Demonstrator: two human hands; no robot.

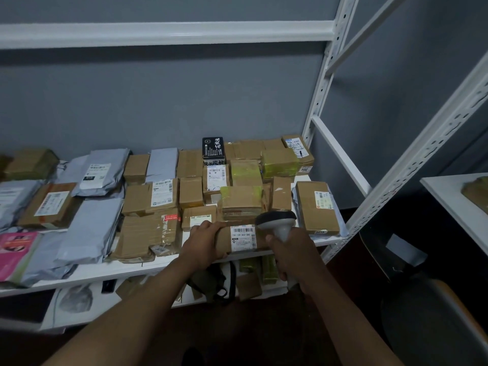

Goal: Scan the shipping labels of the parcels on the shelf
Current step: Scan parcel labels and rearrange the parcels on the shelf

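**Parcel steadied at the shelf edge for scanning**

A brown cardboard parcel point(237, 240) is held at the front lip of the shelf point(132, 268), directly between the two hands. It is gripped at its near end by the left hand point(202, 243), fingers curled over the top edge, apparently so that the white shipping label point(243, 238) is kept turned upward and steady. The label, with its barcode at the top, lies just to the right of that hand and is left uncovered.

A grey handheld scanner point(278, 221) is gripped by its handle in the right hand point(289, 250), fingers wrapped closed around it. Its dark head sits just above and to the right of the label, seemingly tilted toward the barcode so that a reading can be taken.

Beyond both hands, the shelf is crowded with more cardboard boxes point(240, 198) and, to the left of the left hand, grey mailer bags point(89, 228); several labels face up. Most of these are judged to remain to be scanned, though that cannot be confirmed.
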